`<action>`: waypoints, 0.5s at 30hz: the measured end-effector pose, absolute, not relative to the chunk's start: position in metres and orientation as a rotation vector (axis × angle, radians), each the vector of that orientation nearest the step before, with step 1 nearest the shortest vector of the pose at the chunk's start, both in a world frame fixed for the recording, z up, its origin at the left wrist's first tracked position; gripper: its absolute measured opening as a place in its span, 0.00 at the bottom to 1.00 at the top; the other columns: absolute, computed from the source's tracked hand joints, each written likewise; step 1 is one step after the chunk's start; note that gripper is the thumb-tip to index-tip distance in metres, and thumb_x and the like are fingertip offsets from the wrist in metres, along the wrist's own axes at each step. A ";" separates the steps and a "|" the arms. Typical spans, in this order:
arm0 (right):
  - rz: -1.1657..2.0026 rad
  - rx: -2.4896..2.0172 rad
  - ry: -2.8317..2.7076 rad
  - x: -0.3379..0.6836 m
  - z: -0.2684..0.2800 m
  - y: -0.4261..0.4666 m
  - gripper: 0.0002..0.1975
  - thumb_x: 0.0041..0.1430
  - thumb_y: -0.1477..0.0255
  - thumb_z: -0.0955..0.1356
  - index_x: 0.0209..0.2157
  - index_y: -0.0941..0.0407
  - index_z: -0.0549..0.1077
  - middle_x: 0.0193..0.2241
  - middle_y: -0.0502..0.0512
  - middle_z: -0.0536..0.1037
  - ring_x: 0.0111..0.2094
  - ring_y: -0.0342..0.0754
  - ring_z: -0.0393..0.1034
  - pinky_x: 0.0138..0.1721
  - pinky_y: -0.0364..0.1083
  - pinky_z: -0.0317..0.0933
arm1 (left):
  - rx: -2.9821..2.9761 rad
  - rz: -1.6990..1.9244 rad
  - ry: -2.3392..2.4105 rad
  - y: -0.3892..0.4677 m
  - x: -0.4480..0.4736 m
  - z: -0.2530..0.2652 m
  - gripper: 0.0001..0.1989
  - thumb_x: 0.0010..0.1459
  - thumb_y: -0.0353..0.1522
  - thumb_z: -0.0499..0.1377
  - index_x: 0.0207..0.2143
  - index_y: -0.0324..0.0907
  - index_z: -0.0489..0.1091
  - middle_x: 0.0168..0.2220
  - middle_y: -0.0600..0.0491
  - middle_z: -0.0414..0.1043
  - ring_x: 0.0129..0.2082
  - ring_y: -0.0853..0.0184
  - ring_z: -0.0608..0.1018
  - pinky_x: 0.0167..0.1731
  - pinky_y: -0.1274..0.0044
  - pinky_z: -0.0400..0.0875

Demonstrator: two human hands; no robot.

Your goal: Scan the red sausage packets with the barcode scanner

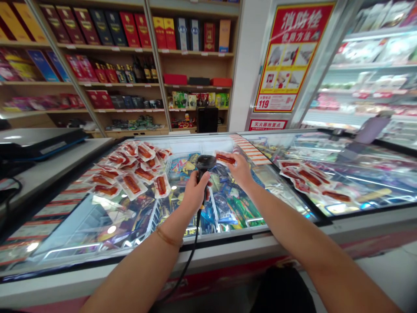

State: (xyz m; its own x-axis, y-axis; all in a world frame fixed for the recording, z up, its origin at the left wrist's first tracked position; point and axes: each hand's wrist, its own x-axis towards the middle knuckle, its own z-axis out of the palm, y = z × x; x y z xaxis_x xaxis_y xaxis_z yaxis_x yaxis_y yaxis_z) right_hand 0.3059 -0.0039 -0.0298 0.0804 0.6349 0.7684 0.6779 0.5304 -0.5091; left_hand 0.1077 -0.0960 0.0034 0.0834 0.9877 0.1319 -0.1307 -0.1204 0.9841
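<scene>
My left hand [196, 190] is wrapped round the handle of a black barcode scanner [206, 162], whose cord runs down over the freezer's front edge. Just right of the scanner head, my right hand [240, 168] grips a small clear vacuum pack of reddish-brown food [224, 158]. Both hands are above the glass top of a chest freezer [107, 226]. A heap of similar food packs [132, 167] lies on the glass to the left. A smaller group of these packs [309, 177] rests on the glass to the right.
Beneath the glass are wire baskets with colourful frozen packages [228, 208]. A flat black-topped device [48, 141] stands on the counter at left. Shelves of boxed goods [110, 26] line the back, beside a red poster [289, 56]. A purple object [372, 128] stands upright at right.
</scene>
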 end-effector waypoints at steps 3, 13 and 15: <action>-0.052 -1.130 -1.606 0.307 -0.028 -0.005 0.12 0.55 0.77 0.67 0.42 0.56 0.76 0.41 0.59 0.80 0.46 0.54 0.72 0.52 0.55 0.64 | 1.275 1.280 0.985 -0.097 0.108 0.004 0.25 0.49 0.52 0.62 0.37 0.44 0.60 0.24 0.59 0.70 0.12 0.74 0.67 0.11 0.80 0.60; -0.082 -1.114 -1.587 0.307 -0.026 -0.006 0.10 0.58 0.73 0.67 0.42 0.56 0.76 0.41 0.59 0.80 0.44 0.55 0.73 0.51 0.56 0.66 | 1.337 1.234 0.991 -0.096 0.107 0.000 0.23 0.51 0.51 0.62 0.35 0.44 0.60 0.25 0.59 0.69 0.13 0.74 0.68 0.12 0.80 0.60; -0.080 -1.110 -1.582 0.307 -0.026 -0.006 0.10 0.58 0.72 0.67 0.41 0.56 0.76 0.40 0.60 0.80 0.44 0.55 0.73 0.50 0.56 0.66 | 1.348 1.235 0.997 -0.096 0.107 -0.001 0.22 0.52 0.51 0.61 0.35 0.44 0.60 0.25 0.59 0.69 0.13 0.74 0.68 0.13 0.80 0.61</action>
State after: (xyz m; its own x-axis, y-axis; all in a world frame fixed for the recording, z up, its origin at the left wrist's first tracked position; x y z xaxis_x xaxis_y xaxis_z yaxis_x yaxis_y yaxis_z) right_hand 0.3072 -0.0061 -0.0257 0.0908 0.5974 0.7968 0.6748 0.5515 -0.4904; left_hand 0.1070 -0.0961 -0.0009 0.1348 0.9788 0.1544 -0.0554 -0.1481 0.9874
